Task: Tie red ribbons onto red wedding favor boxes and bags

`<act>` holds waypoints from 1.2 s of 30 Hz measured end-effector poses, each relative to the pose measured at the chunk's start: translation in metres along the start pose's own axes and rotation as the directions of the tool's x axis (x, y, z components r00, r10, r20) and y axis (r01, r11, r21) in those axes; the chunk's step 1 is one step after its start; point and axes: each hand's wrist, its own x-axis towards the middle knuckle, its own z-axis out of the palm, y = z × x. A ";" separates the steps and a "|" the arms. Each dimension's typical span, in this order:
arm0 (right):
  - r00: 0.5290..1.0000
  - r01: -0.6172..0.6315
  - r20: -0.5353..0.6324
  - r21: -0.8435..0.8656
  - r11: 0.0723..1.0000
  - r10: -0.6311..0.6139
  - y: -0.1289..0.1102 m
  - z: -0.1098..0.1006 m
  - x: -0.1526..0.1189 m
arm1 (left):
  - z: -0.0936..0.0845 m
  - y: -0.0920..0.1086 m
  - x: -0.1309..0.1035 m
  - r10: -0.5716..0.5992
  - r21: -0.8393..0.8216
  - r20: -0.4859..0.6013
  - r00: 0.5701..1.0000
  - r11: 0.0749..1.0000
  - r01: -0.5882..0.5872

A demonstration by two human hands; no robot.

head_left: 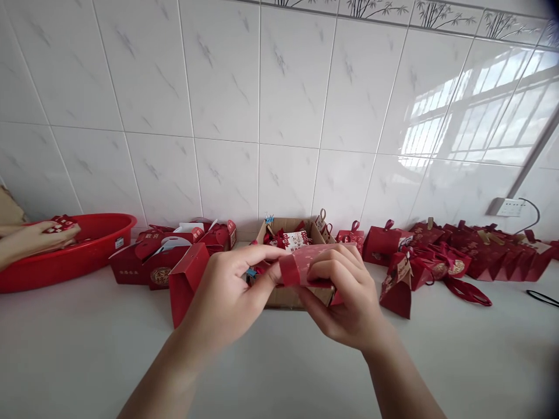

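Note:
In front of me my two hands hold a red paper gift box above the counter. My left hand pinches the left end of it between thumb and fingers. My right hand wraps round its right side, fingers bent over the face and thumb underneath. Behind the gift box stands a cardboard carton with red packets and a white printed card inside; my hands hide part of it. Another red box stands tilted just left of my left hand, partly covered by it.
At far left another person's hand holds small red-and-white packets over a red basin. Red gift boxes stand beside it. More boxes with ribbons line the right side. A tiled wall and power socket are behind.

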 end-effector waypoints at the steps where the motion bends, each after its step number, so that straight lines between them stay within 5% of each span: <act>1: 1.000 -0.001 -0.001 -0.002 1.000 0.001 0.000 0.000 0.000 | 0.000 0.000 0.000 0.002 -0.028 0.022 1.000 1.000 -0.002; 15: 1.000 -0.015 -0.016 0.006 1.000 0.015 0.001 -0.005 0.000 | -0.002 0.006 0.001 -0.023 -0.029 0.162 0.987 0.999 0.028; 23: 0.996 -0.042 -0.073 0.057 0.997 0.046 0.003 -0.008 -0.002 | -0.006 0.003 0.002 0.147 -0.127 0.229 0.962 0.985 -0.120; 30: 0.974 0.065 -0.228 0.235 0.970 -0.010 0.001 -0.011 -0.003 | 0.004 0.000 0.004 0.424 -0.240 0.024 0.905 0.882 -0.406; 36: 0.950 0.178 -0.306 0.384 0.906 -0.058 -0.001 -0.009 0.000 | 0.001 0.008 0.001 0.520 -0.238 -0.034 0.854 0.825 -0.512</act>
